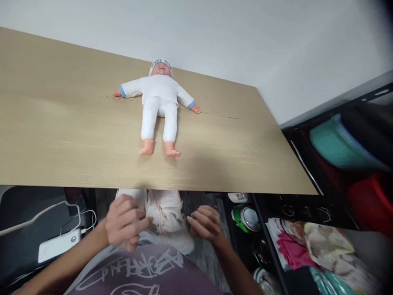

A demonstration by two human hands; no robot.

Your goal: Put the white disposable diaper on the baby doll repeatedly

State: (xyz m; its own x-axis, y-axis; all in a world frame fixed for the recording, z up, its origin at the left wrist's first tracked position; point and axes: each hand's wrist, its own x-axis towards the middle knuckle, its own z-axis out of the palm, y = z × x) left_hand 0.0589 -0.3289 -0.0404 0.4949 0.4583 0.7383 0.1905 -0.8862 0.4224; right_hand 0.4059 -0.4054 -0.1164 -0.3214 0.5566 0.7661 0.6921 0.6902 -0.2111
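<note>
A baby doll (pixel 160 88) in a white top, white trousers and a white cap with blue lettering lies on its back on the tan board (pixel 76 127). Its arms are spread, its blue cuffs show, and its bare feet point towards me. My left hand (pixel 127 221) is in front of the board's near edge, fingers curled loosely, nothing visible in them. To its right, my right hand (pixel 205 223) is also curled, apart from the doll and the board, with no object showing. Between and beyond my hands, a whitish, pinkish cloth bundle (pixel 166 213) shows below the board's edge.
A white power bank (pixel 59 248) with a cable lies on a dark surface at left. Right of me, a dark shelf holds a green-and-white container (pixel 245 218), pink cloth (pixel 296 250) and plastic packets. Teal (pixel 340 143) and red (pixel 371 200) items are blurred farther right. A white wall stands behind.
</note>
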